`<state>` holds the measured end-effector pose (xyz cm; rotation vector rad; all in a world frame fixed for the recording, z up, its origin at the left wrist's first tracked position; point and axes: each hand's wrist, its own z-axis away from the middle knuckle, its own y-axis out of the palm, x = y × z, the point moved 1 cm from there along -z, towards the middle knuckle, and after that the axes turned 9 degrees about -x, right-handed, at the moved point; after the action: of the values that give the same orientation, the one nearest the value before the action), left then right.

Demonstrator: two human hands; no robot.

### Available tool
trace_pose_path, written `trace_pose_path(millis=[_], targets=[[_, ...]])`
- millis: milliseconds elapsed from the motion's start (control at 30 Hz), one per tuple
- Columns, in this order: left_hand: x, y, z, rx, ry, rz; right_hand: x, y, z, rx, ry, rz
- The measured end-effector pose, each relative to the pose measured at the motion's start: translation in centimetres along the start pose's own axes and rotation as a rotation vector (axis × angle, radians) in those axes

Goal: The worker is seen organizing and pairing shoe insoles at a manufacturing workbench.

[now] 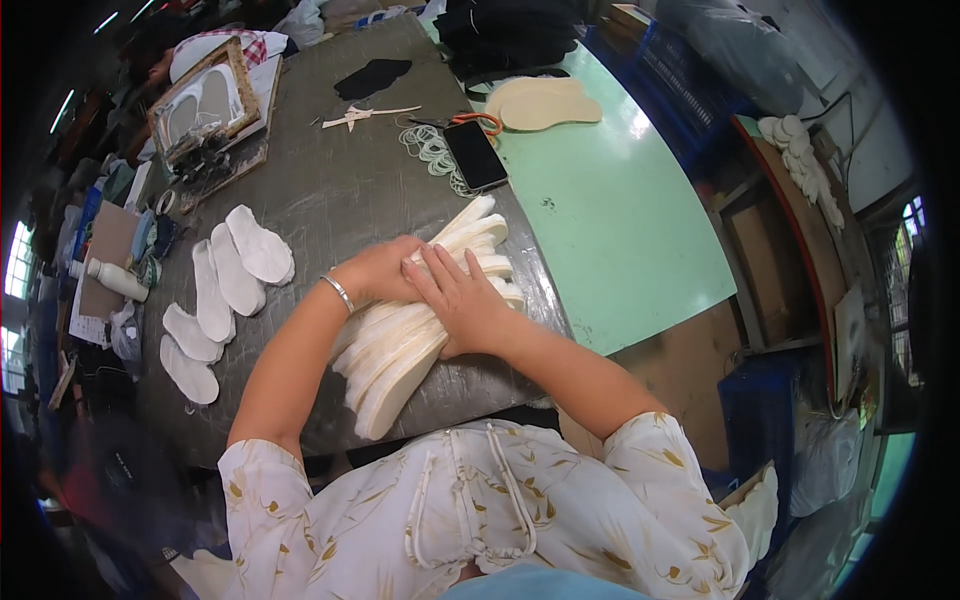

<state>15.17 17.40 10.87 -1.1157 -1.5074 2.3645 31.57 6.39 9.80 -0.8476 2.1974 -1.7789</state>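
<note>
A thick bundle of cream-white shoe insoles (392, 372) lies on the dark table right in front of me, its ends fanned out at both sides. My left hand (385, 268), with a silver bangle at the wrist, wraps around the bundle's middle from the left. From the right, my right hand (466, 304) presses over the same spot, its fingertips meeting the left hand. Whether a tie runs around the bundle under the hands is hidden. Left of it, several loose white insoles (262, 246) lie in a staggered row.
Beyond the bundle are a black phone (476, 156), orange-handled scissors (488, 122), pale string loops (430, 150) and a black cut piece (372, 79). Large cream insoles (540, 104) rest on the green board (620, 230). A wooden frame (205, 105) stands at far left, a white bottle (117, 279) nearer.
</note>
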Motion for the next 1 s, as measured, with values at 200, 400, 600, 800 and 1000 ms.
trace_pose_path(millis=[200, 400, 600, 800, 1000], targets=[[2.4, -0.8, 0.1, 0.074, 0.024, 0.127, -0.4, 1.0, 1.0, 0.068, -0.005, 0.047], [4.0, -1.6, -2.0, 0.047, -0.149, 0.356, -0.1, 1.3, 0.8, 0.043, 0.001, 0.044], [2.0, -2.4, -2.6, 0.036, 0.087, 0.146, -0.6, 0.1, 0.6, -0.032, -0.017, 0.039], [4.0, -1.0, -0.6, -0.054, 0.068, 0.022, -0.5, 2.6, 0.6, -0.052, -0.066, 0.056], [4.2, -1.4, 1.0, -0.030, 0.052, -0.060, -0.2, 1.6, 0.5, -0.121, -0.032, 0.017]])
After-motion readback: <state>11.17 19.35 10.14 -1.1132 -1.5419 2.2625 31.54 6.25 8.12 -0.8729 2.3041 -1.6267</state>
